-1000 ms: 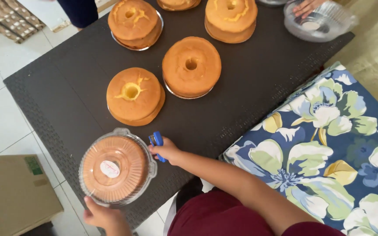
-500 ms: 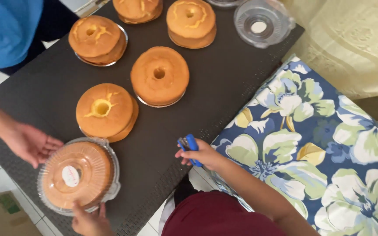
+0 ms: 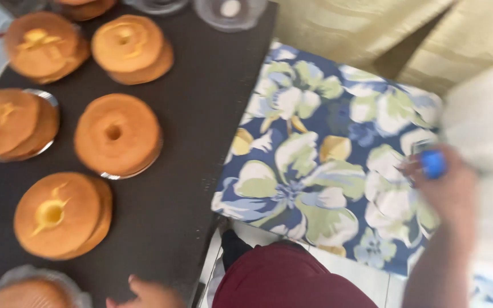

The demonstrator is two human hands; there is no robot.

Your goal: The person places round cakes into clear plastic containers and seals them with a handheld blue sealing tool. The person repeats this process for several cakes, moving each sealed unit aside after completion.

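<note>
The right hand (image 3: 446, 182) is reaching out to the person's right, forearm rising from the bottom edge of the view, blurred by motion. Its fingers are curling closed around a small blue plastic object (image 3: 432, 163), which is sticking out at the top of the fist. Beneath the hand is lying a floral cloth in blue, white and yellow (image 3: 315, 165), and just beyond it, to its right, a pale blurred shape is showing; what it is cannot be told.

The left hand (image 3: 146, 294) is resting low at the near edge of the dark table (image 3: 201, 114), only its top showing, so whether it is open or closed cannot be told. Just to its left is sitting a round golden ring cake under a clear plastic lid (image 3: 27, 291). Farther from it, uncovered golden ring cakes (image 3: 118, 134) are standing on the table.
</note>
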